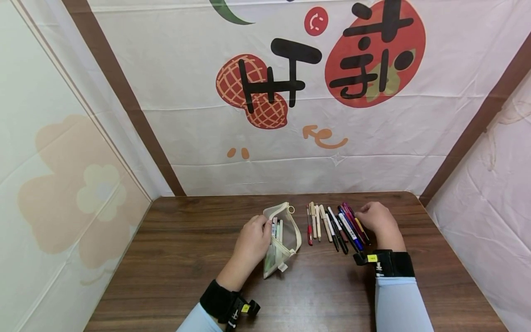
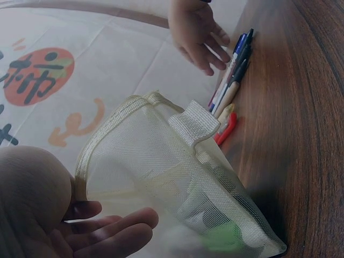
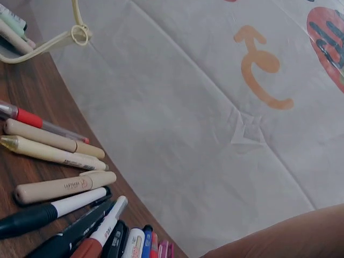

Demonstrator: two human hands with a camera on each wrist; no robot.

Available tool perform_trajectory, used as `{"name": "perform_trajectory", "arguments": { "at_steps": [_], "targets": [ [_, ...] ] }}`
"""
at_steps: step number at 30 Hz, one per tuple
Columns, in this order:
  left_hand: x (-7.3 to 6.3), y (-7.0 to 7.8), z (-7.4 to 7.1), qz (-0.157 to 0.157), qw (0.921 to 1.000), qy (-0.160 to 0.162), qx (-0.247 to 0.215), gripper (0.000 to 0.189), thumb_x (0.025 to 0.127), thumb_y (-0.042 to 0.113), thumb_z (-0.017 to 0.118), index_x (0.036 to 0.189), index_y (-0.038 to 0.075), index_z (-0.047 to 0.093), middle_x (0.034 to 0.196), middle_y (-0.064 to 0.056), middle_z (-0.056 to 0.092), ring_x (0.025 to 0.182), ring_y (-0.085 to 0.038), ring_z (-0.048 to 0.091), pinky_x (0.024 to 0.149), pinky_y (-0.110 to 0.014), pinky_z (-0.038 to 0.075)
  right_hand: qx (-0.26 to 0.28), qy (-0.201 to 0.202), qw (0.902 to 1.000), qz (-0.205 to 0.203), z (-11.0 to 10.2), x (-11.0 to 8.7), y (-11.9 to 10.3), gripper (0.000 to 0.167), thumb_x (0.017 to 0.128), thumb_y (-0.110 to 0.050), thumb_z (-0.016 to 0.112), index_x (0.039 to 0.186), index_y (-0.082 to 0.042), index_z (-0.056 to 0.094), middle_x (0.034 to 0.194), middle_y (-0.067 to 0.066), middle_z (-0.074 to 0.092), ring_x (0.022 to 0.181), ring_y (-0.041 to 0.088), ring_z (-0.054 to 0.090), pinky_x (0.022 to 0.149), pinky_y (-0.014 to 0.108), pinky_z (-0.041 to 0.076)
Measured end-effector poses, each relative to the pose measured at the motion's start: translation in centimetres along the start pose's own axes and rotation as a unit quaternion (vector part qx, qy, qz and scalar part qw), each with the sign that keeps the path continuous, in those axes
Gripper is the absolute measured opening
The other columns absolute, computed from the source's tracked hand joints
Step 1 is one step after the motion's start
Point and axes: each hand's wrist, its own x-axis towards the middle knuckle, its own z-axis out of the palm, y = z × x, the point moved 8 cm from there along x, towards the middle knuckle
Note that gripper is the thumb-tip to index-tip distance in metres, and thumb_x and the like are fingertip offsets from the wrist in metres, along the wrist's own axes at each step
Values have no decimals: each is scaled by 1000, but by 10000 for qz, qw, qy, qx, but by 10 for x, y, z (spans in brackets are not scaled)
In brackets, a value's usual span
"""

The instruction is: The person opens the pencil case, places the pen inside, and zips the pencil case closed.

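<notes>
My left hand (image 1: 253, 237) holds the rim of a cream mesh zip pouch (image 1: 270, 259), its thumb and fingers about the fabric edge. The pouch gapes, with several pale pens (image 1: 280, 230) inside. Right of it lies a row of loose pens: a red pen (image 1: 309, 228), beige pens (image 3: 67, 186), dark markers, a blue-capped white marker (image 1: 348, 228) and purple pens (image 1: 347, 210). My right hand (image 1: 378, 221) is at the row's right end, beside the purple ones. In the left wrist view that hand's fingers look loosely extended, with nothing seen in them.
The pouch and pens lie on a brown wooden table (image 1: 174, 258). A white printed cloth (image 1: 186, 124) hangs behind its far edge, with more cloth at both sides. A zipper ring (image 3: 80, 35) sticks out from the pouch's opening.
</notes>
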Motion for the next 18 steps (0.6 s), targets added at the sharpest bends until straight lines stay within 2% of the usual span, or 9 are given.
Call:
{"name": "perform_trajectory", "arguments": {
  "at_steps": [6,18],
  "targets": [
    [0,-1,0,4,10000,-1,-7,24,115,18,58,99,6,72,94,-8,65,80,-21,59,74,-41,54,-184,-60,9998,8,1,1,3,50,112,-31,69,137,13,70,137,37,72,120,51,74,102,65,61],
    [0,0,-1,77,9999,71,-4,24,115,18,59,95,7,70,91,-8,65,79,-22,58,74,-41,54,26,-297,9995,88,9,3,4,47,110,-29,72,131,13,75,125,32,79,100,37,80,90,56,67]
  ]
}}
